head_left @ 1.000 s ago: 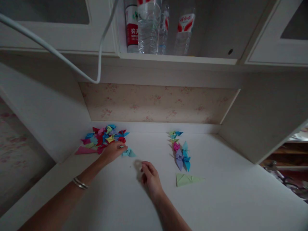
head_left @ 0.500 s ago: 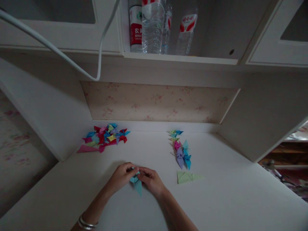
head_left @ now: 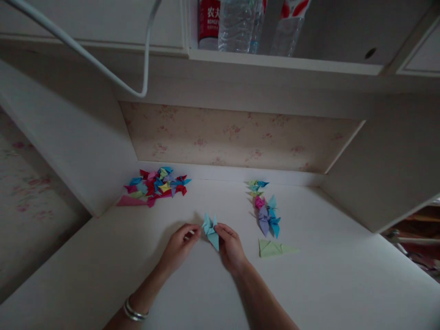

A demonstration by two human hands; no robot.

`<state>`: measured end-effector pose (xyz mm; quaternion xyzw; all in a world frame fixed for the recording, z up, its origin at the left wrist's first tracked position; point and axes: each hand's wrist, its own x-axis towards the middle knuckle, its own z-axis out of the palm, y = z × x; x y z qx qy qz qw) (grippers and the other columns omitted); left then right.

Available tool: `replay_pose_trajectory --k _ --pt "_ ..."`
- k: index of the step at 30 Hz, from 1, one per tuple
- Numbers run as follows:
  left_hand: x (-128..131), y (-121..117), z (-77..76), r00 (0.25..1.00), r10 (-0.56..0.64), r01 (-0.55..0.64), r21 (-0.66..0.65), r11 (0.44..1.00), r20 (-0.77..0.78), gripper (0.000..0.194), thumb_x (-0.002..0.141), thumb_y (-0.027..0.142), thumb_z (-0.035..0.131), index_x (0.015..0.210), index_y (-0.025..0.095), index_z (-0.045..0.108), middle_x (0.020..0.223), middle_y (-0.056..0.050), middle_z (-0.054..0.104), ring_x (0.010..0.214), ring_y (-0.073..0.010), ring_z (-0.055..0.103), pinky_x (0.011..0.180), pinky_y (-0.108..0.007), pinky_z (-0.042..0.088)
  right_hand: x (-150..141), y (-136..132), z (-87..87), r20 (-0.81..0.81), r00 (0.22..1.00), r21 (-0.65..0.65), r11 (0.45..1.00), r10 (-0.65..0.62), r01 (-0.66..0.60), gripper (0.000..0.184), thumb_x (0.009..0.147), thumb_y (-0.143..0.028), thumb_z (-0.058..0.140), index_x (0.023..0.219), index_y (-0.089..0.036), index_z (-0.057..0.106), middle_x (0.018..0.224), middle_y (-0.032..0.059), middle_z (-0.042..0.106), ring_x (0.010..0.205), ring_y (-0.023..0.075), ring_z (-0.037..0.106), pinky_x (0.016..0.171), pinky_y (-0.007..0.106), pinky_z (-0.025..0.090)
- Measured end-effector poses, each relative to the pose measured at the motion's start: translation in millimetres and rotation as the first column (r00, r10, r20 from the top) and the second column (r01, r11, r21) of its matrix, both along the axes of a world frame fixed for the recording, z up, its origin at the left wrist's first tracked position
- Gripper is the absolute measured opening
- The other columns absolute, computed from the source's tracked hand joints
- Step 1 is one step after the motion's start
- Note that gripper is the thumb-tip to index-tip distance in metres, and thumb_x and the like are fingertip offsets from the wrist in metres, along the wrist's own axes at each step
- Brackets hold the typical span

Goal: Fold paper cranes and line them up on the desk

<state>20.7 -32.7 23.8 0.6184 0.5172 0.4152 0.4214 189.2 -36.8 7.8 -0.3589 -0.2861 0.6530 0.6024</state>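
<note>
A light-blue folded paper crane (head_left: 212, 236) is held just above the white desk, its points up and its wide end towards me. My right hand (head_left: 232, 247) grips it from the right, thumb and fingers closed on its edge. On the other side, my left hand (head_left: 181, 244) has its thumb and forefinger pinched together at the crane's small left tip. That contact is tiny and partly hidden by the fingertips. A silver bangle is on my left wrist. Right of my hands lies a flat light-green folded paper (head_left: 275, 248).
A heap of colourful paper cranes (head_left: 156, 184) lies at the back left of the desk (head_left: 330, 275). A smaller group of cranes (head_left: 264, 220) lies right of centre. Overhead, a shelf holds plastic bottles (head_left: 237, 27), and a white bent tube (head_left: 103, 68) hangs at upper left.
Both hands have drawn apart slightly, uncovering more of the crane, which now points upward between them. The view has tilted downward, so less of the bottles shows.
</note>
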Motion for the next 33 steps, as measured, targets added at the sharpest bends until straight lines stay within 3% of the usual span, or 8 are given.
replay_pose_trajectory --k 5,11,14,18,24,33 --pt "11 1 -8.4 0.999 -0.035 0.035 0.024 0.999 0.002 0.034 0.078 0.047 0.058 0.090 0.018 0.070 0.076 -0.005 0.066 0.062 -0.0150 0.057 0.053 -0.023 0.042 -1 -1 1.8 -0.037 0.999 -0.003 1.000 -0.019 0.019 0.023 0.063 -0.034 0.079 0.077 -0.017 0.073 0.075 0.0037 0.069 0.069 0.0156 0.059 0.069 0.028 0.045" --pt "9 0 -2.6 0.998 0.036 -0.037 0.012 0.999 0.044 0.038 0.078 0.051 0.057 0.088 0.017 0.068 0.064 -0.001 0.060 0.053 -0.0124 0.052 0.047 -0.021 0.038 -3 -3 -0.7 0.059 0.998 0.007 1.000 0.028 -0.028 0.030 0.069 -0.041 0.075 0.084 -0.015 0.073 0.078 0.0063 0.068 0.068 0.0159 0.058 0.062 0.027 0.044" --pt "9 -1 -0.3 0.994 0.010 -0.010 -0.003 1.000 0.104 0.040 0.080 0.052 0.054 0.091 0.016 0.066 0.062 0.001 0.056 0.051 -0.0114 0.049 0.045 -0.020 0.038 -3 -3 -2.3 0.108 0.994 0.028 0.999 0.019 -0.023 0.031 0.071 -0.043 0.073 0.085 -0.015 0.072 0.075 0.0054 0.067 0.063 0.0137 0.056 0.057 0.024 0.041" --pt "11 0 -4.7 0.994 -0.051 0.052 -0.004 0.999 0.099 0.038 0.079 0.052 0.056 0.088 0.016 0.066 0.064 0.001 0.055 0.050 -0.0106 0.049 0.042 -0.020 0.037 -2 -3 -1.5 0.162 0.986 0.042 0.998 0.036 -0.043 0.034 0.074 -0.045 0.071 0.089 -0.015 0.072 0.068 0.0031 0.064 0.059 0.0122 0.053 0.055 0.023 0.039" --pt "8 5 -12.6 0.997 -0.022 0.024 -0.026 0.999 0.078 0.039 0.077 0.054 0.057 0.084 0.017 0.066 0.059 0.003 0.052 0.047 -0.0105 0.046 0.043 -0.020 0.034 -2 -4 -1.9 0.195 0.977 0.031 0.995 0.087 -0.095 0.041 0.070 -0.050 0.072 0.087 -0.013 0.072 0.064 0.0030 0.063 0.055 0.0109 0.053 0.053 0.022 0.041" --pt "6 9 -15.0 0.990 -0.044 0.053 -0.061 0.997 0.131 0.045 0.077 0.061 0.054 0.081 0.017 0.064 0.053 0.005 0.043 0.044 -0.0091 0.038 0.042 -0.021 0.029 -3 -5 0.4 0.264 0.955 0.102 0.981 0.135 -0.166 0.038 0.076 -0.047 0.068 0.090 -0.012 0.072 0.065 0.0039 0.062 0.057 0.0108 0.051 0.056 0.022 0.039"
